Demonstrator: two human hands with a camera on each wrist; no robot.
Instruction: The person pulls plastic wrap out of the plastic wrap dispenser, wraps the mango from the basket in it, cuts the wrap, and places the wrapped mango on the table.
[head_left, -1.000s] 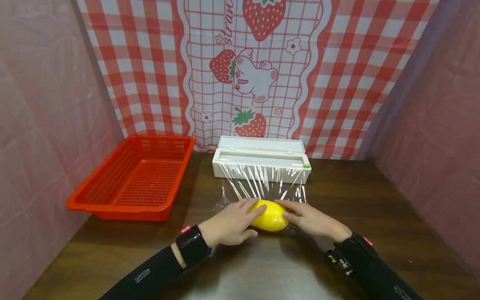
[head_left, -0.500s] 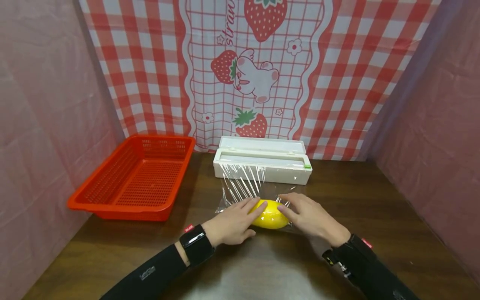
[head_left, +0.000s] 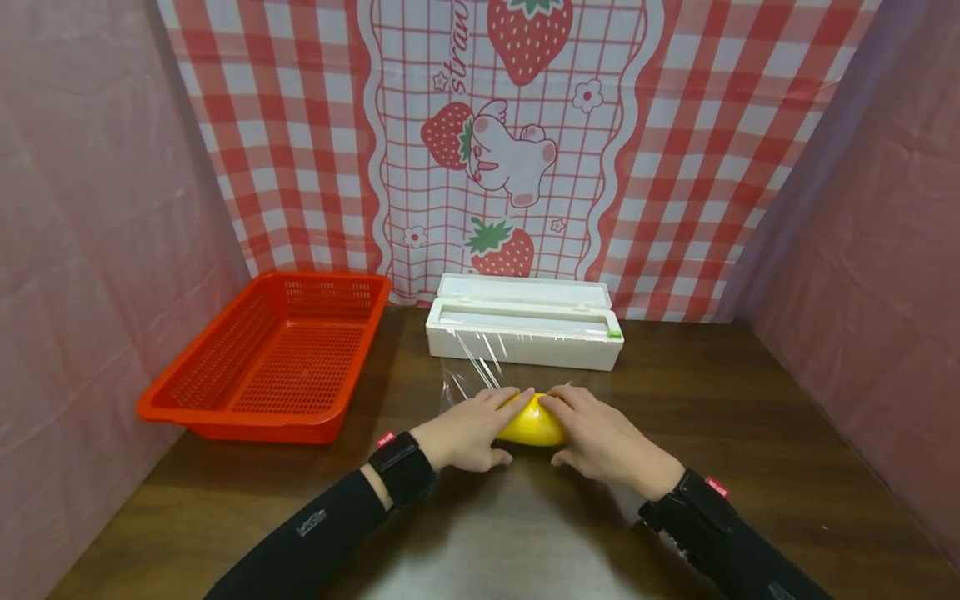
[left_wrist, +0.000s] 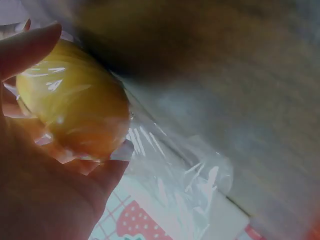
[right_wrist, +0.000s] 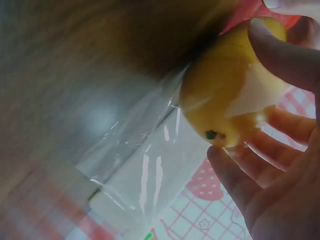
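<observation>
A smooth yellow fruit [head_left: 532, 423], oval with a small green stem mark seen in the right wrist view, sits between both hands over the table. Clear cling film [right_wrist: 150, 135] covers it and stretches back to a white dispenser box [head_left: 525, 343]. From the left side, my left hand [head_left: 471, 432] holds the fruit, thumb and fingers curved around it in the left wrist view. My right hand [head_left: 600, 435] grips the opposite end, thumb on the near side and fingers on the far side. The underside of the fruit is hidden in the head view.
The dispenser's lid [head_left: 523, 289] stands raised at the back. To the left is a red plastic basket [head_left: 247, 423] with perforated sides. A checked strawberry cloth [head_left: 300, 167] hangs behind the brown wooden table [head_left: 750, 467], with pink cloth on both sides.
My right hand has shifted left and closer around the fruit. The fruit has tipped and moved slightly away from me, and less of it shows. The film's bright creases have thinned on the right.
</observation>
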